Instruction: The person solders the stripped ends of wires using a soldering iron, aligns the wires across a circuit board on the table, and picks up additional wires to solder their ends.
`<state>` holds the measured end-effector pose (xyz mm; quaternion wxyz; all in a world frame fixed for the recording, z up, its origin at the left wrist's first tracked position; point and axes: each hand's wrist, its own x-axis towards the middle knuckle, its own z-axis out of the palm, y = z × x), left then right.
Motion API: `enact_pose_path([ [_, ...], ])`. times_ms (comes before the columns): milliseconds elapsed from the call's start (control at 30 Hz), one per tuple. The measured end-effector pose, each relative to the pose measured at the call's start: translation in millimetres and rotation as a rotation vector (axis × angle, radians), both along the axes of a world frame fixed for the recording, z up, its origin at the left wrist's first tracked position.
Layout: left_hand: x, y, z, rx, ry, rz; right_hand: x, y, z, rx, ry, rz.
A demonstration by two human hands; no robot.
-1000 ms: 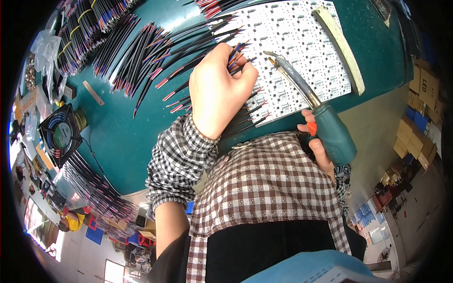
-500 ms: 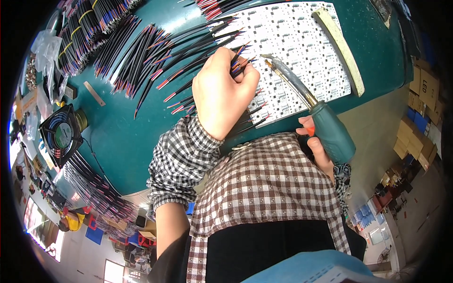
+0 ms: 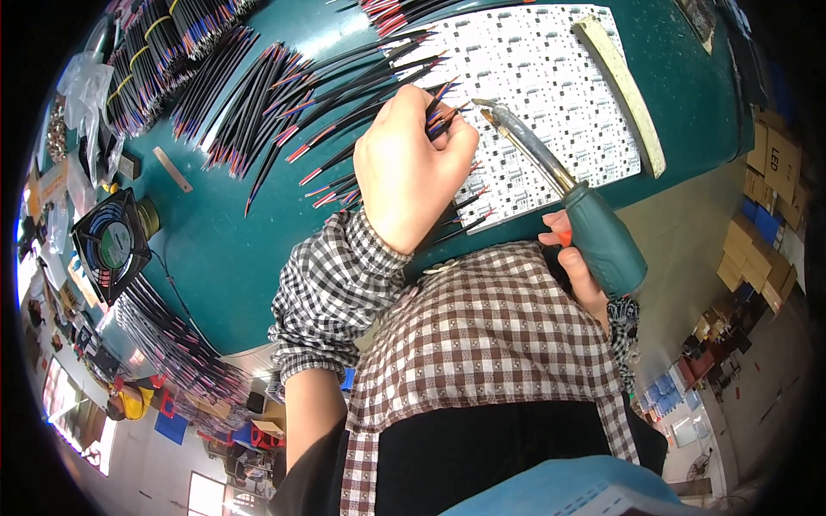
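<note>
My left hand [image 3: 408, 163] is closed in a pinch on a black cable [image 3: 440, 112] with stripped red and blue wire ends, over the left edge of a white circuit board panel [image 3: 551, 138]. My right hand [image 3: 585, 279] is wrapped around the green handle of a soldering iron [image 3: 605, 241], most of its fingers hidden behind the handle. The bent tip of the iron hovers close to the wire ends by my left fingertips; whether it touches the board I cannot tell. More black cables lie along the panel's left edge, partly covered by my hand.
Loose cables [image 3: 258, 120] and banded bundles [image 3: 163, 43] cover the upper left of the green table [image 3: 232, 275]. A pale curved strip [image 3: 621, 95] lies on the panel's right side. At the left edge stands a small black fan [image 3: 112, 245], near a flat metal piece [image 3: 172, 169].
My left hand has shifted slightly to the right with the cable. The soldering iron's tip has moved a little to the left.
</note>
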<state>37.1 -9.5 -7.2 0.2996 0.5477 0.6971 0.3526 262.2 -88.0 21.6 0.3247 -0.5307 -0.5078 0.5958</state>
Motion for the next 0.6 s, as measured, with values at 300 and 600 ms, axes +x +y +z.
enact_pose_path([
  [300, 0.5, 1.1, 0.9, -0.001, 0.013, -0.001, 0.2, 1.8, 0.3, -0.015, -0.002, 0.014],
  [600, -0.1, 0.7, -3.2, 0.012, 0.032, -0.008, 10.4, -3.2, -7.7, 0.041, -0.201, 0.018],
])
